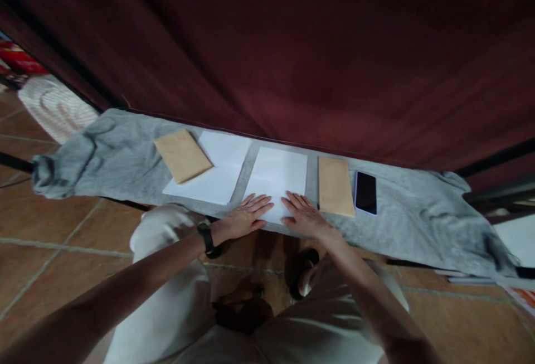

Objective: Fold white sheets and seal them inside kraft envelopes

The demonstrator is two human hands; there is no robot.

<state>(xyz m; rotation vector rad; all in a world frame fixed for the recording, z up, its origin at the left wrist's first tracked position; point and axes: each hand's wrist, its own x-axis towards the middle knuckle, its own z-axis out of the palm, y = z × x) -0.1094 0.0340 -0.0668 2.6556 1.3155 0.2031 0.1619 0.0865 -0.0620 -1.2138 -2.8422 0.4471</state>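
Note:
A white sheet of paper lies in front of me on a narrow bench draped with a grey cloth. My left hand rests flat on its near left corner, fingers stretched out. On the near right part, my right hand is spread flat too. Left of this sheet is other white paper, with a brown envelope lying askew over its left side. Another brown envelope lies just right of my right hand.
A phone with a dark screen lies beside the right envelope. Behind the bench hangs a dark red curtain. My knees are close under the bench, above a tiled floor. A striped cloth is at far left.

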